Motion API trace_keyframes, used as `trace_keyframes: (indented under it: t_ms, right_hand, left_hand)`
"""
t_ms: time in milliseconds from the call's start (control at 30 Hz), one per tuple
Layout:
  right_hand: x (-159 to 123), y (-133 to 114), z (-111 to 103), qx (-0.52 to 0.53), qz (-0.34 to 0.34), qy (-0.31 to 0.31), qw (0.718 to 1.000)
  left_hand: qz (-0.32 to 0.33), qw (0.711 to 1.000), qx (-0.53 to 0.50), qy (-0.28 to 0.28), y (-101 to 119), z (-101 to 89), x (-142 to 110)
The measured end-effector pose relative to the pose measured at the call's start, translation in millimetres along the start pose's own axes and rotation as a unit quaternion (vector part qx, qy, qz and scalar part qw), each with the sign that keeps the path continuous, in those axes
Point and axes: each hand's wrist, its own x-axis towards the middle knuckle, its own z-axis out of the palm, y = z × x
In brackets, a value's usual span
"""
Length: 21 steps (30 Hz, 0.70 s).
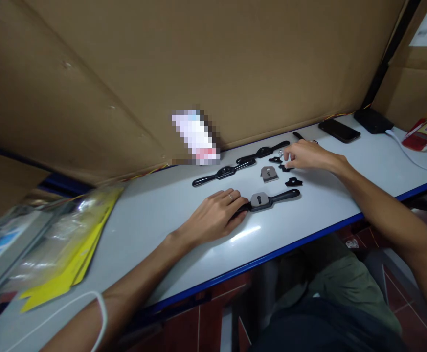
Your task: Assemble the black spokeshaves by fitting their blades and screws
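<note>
Cable (103, 313); L hand (222, 211): 1 tool (285, 196); R hand (304, 154) nr 3 pcs (293, 182).

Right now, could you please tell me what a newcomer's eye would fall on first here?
Probably the bright yellow sheets by clear plastic, left on the white table. Next, mid-table, the left hand on one handle of a black tool with a grey plate, and the right hand at some small black flat parts.
</note>
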Motion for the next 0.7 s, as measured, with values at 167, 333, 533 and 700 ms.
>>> trace_keyframes:
  t_ms: [167,333,533,700]
  right_hand:
    - [-3.2,-5.6,-1.4,-0.003,0.009,-0.038,0.999]
    - [-3.3,-7.3,-1.7,0.016,0.003,-0.045,0.999]
    - [1.6,-1.6,4.1,0.041,-0.004,-0.047,0.998]
    - [1.7,-1.4,3.9,0.037,-0.013,-0.049,0.998]
  left_hand:
    - [0.000,1.000,0.001,0.004,0.0,0.2,0.4]
    - [-0.004,1.000,-0.008,0.001,0.3,0.5,0.8]
    - [0.000,1.000,-0.005,0.003,0.4,-0.2,0.8]
    - [0.003,1.000,-0.001,0.005,0.7,-0.9,0.9]
